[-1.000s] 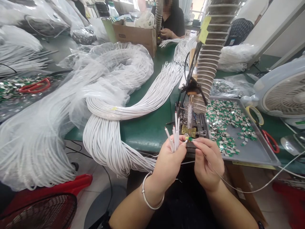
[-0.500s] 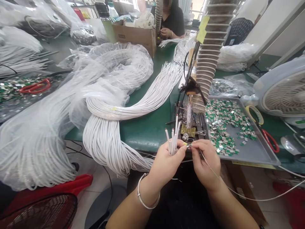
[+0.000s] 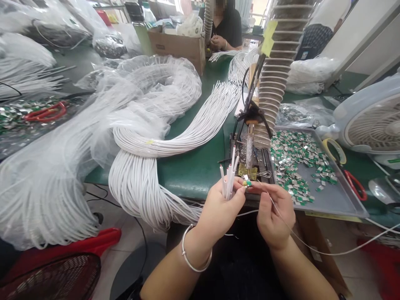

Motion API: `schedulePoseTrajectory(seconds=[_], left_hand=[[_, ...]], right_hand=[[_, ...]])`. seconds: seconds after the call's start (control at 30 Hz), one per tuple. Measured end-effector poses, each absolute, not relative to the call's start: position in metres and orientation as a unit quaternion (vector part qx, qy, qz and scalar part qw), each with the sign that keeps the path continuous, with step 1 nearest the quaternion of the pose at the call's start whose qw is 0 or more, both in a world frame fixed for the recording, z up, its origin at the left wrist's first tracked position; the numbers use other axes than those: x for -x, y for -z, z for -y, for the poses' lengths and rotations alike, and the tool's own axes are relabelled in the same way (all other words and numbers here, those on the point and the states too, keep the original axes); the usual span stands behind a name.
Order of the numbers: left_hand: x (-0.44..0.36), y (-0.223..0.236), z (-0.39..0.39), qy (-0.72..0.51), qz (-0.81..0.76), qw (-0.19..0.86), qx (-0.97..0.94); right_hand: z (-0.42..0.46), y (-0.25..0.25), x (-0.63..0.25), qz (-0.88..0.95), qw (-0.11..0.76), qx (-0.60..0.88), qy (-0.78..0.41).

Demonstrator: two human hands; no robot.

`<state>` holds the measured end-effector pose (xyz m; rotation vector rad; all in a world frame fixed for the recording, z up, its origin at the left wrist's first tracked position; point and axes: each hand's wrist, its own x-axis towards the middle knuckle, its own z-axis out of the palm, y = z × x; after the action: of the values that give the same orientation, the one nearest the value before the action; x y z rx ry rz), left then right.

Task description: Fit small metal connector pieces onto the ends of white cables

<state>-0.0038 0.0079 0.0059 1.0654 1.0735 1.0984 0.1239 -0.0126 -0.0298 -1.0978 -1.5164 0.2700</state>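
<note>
The left hand is clenching a bunch of white cables upright, while the right hand is pinching a small green chip just beside their tips. A metal tray of matching chips is sitting farther right, beyond the right hand.

A ribbed fume-extraction hose is rising beside a white desk fan, red-handled scissors are lying near the fan, and a co-worker is sitting beyond a cardboard box on the green workbench.
</note>
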Motion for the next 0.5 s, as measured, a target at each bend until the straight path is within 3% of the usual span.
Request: schedulePoseTrajectory(seconds=[0.5], left_hand=[[0.0028, -0.0125, -0.0124, -0.479, -0.479, 0.543, -0.496]], right_hand=[[0.0038, 0.0217, -0.1249, 0.701, 0.546, 0.457, -0.031]])
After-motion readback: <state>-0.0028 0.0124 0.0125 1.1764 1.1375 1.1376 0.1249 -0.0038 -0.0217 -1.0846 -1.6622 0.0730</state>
